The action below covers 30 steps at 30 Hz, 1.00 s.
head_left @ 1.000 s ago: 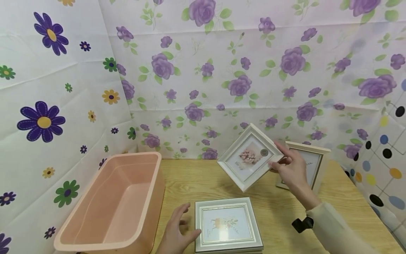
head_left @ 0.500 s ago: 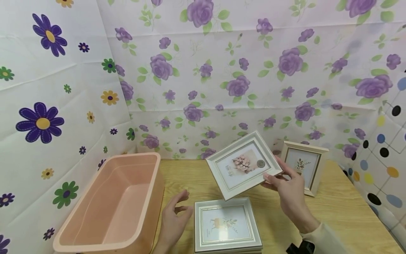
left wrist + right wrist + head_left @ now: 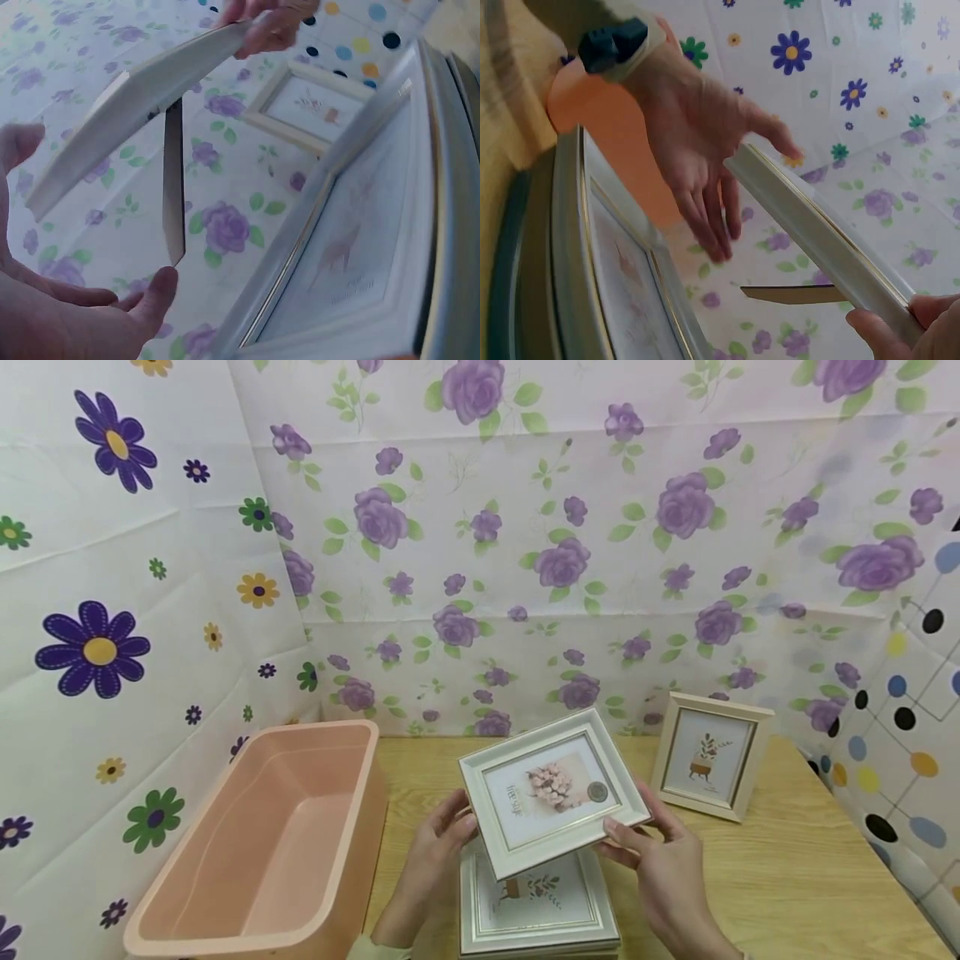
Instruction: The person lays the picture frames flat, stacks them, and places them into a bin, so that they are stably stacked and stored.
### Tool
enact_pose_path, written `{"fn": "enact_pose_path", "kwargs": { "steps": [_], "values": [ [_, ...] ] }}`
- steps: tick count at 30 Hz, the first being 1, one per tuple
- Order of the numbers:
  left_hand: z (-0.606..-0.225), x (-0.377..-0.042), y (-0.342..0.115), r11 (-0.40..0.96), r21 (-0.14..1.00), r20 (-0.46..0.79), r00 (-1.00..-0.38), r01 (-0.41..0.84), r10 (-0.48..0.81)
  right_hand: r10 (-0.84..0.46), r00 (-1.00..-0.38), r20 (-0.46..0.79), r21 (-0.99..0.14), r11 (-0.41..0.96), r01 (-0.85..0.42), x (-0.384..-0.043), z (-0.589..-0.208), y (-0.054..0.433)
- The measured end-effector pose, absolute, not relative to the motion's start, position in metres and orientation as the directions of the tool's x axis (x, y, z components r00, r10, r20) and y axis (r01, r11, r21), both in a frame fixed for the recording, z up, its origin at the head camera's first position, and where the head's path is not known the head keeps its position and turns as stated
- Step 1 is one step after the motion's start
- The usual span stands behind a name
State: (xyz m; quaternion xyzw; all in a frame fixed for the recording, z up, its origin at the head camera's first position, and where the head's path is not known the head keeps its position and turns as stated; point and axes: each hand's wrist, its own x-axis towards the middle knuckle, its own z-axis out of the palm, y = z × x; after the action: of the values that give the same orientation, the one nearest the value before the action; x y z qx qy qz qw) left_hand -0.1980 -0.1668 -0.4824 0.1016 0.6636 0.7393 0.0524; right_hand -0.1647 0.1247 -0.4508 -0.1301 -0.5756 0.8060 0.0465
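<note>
A white picture frame with a pink flower print (image 3: 551,785) is held tilted above a stack of frames, its right corner pinched between the thumb and fingers of my right hand (image 3: 667,868). Its back stand leg (image 3: 174,180) hangs out behind it. My left hand (image 3: 431,860) is at the frame's left edge; in the right wrist view its fingers are spread and uncurled. In the left wrist view a fingertip is close to the stand leg's end; whether they touch, I cannot tell. Beneath lies the stack, its top a silver-white picture frame (image 3: 540,910) lying face up.
A cream picture frame (image 3: 708,756) stands upright on the wooden table (image 3: 817,852) at the right rear. To the left is a deep pink plastic basin (image 3: 360,827). Flowered cloth (image 3: 480,568) hangs behind the table.
My right hand has brought the flower-print frame left and down over the stack, turning it flatter. My left hand has come up to its left edge. The cream frame behind is more exposed.
</note>
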Motion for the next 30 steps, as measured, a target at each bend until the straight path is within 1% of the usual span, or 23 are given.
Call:
{"fn": "enact_pose_path", "kwargs": {
  "steps": [3, 5, 8, 16, 23, 27, 30],
  "values": [
    [-0.484, -0.2, -0.168, -0.208, 0.977, 0.035, -0.944, -0.036, 0.328, 0.223, -0.955, -0.197, -0.939, -0.322, 0.119, -0.156, -0.456, 0.12],
    [-0.485, -0.2, -0.168, -0.244, 0.966, 0.01, -0.931, -0.085, 0.365, 0.227, -0.948, -0.225, -0.935, -0.324, 0.144, -0.151, -0.459, 0.119],
    [-0.486, -0.2, -0.167, -0.263, 0.958, -0.009, -0.926, -0.117, 0.379, 0.235, -0.94, -0.246, -0.928, -0.337, 0.158, -0.146, -0.462, 0.117],
    [-0.486, -0.197, -0.165, -0.289, 0.954, 0.015, -0.943, -0.087, 0.333, 0.267, -0.929, -0.258, -0.92, -0.361, 0.152, -0.138, -0.468, 0.117],
    [-0.486, -0.195, -0.163, -0.273, 0.959, -0.005, -0.971, -0.072, 0.238, 0.283, -0.917, -0.283, -0.918, -0.357, 0.173, -0.138, -0.477, 0.119],
    [-0.485, -0.191, -0.161, -0.233, 0.972, 0.003, -0.986, -0.036, 0.165, 0.293, -0.911, -0.291, -0.915, -0.362, 0.176, -0.14, -0.483, 0.12],
    [-0.481, -0.186, -0.16, -0.141, 0.99, 0.035, -0.993, 0.019, 0.112, 0.295, -0.908, -0.297, -0.914, -0.364, 0.18, -0.142, -0.487, 0.119]
  ]
}}
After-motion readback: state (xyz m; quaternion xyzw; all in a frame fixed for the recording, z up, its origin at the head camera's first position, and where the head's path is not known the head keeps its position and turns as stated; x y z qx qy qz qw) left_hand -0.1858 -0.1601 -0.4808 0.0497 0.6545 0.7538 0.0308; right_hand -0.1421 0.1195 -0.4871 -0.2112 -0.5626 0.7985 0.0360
